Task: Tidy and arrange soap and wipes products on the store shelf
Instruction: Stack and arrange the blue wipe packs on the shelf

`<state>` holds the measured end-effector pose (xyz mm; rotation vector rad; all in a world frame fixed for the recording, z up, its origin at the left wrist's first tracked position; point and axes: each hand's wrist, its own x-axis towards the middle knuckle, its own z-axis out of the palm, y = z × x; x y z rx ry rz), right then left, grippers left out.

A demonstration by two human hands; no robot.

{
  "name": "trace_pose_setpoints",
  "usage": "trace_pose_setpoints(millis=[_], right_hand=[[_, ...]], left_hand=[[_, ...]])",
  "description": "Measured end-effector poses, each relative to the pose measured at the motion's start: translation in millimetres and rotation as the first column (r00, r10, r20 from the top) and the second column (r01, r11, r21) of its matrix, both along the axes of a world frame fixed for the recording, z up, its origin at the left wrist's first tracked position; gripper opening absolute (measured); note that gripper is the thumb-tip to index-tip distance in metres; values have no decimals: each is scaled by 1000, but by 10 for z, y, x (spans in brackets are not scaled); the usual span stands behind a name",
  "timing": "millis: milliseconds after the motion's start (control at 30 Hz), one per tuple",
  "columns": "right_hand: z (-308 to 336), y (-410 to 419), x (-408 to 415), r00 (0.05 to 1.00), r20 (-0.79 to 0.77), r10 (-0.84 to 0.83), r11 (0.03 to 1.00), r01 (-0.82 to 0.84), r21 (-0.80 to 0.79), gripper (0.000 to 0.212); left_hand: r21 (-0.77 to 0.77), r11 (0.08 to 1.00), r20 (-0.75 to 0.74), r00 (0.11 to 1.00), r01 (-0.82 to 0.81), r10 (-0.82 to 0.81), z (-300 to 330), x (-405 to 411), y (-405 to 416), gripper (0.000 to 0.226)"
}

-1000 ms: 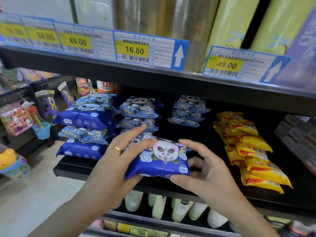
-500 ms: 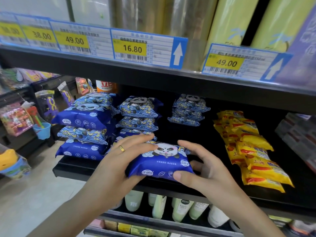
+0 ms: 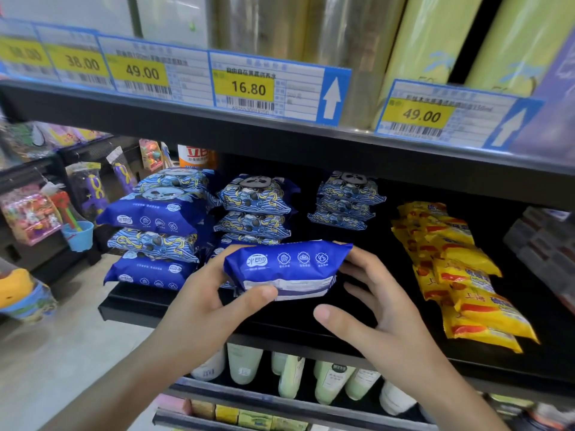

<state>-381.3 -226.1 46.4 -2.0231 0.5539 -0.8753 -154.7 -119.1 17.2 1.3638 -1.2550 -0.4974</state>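
At the centre of the frame a blue wipes pack [image 3: 287, 269] sits between both hands just above the front of the black shelf [image 3: 174, 306], its long axis running left to right across the frame and tipped so the front edge with the white logo and icons faces the camera — the pale seam side shows underneath. The left hand [image 3: 205, 309] grasps the pack's left end, thumb curled under the bottom and fingers behind. The right hand [image 3: 379, 309] touches the right end with its fingertips, fingers spread and thumb free below the pack. Stacks of wipes [image 3: 161, 231] stand to the left and behind — a row of yellow packs [image 3: 463, 275] lies at right. Price tags [image 3: 245, 88] line the shelf edge above.
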Motion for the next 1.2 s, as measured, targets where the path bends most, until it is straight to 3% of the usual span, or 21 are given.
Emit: trace_pose_setpoints(millis=[133,367,533,667,767,867,1033,1200], right_hand=[[-13,14,7,998,29,-52,995,55,-81,82],[-32,55,29,989,32,-148,910,149,-386,105],[-3,80,31,979,-99,-178,774,78,-628,98],[-28,68,56,965,-178,-191,690,3,-724,90],[-44,58,39,963,-194,-188,701,-7,-714,85],[-40,64,23,970,-199,-143,780,-13,-626,75],[-85,41,33,989,-137,-61,885,-10,-465,75],[-77,5,17,998,-69,11,954,-31,-297,72]], left_hand=[[50,999,-90,996,7,-2,6,-4,10,42],[78,991,-205,974,112,-94,74,-63,29,39],[68,989,-281,954,129,-105,133,-87,29,27],[99,985,-296,949,139,-105,175,-97,43,33],[123,983,-319,943,136,-91,209,-125,49,28],[166,979,-307,949,122,-66,222,-119,46,27],[240,964,-283,958,117,-45,249,-96,89,45],[270,955,-389,893,-123,225,217,-25,-51,36]])
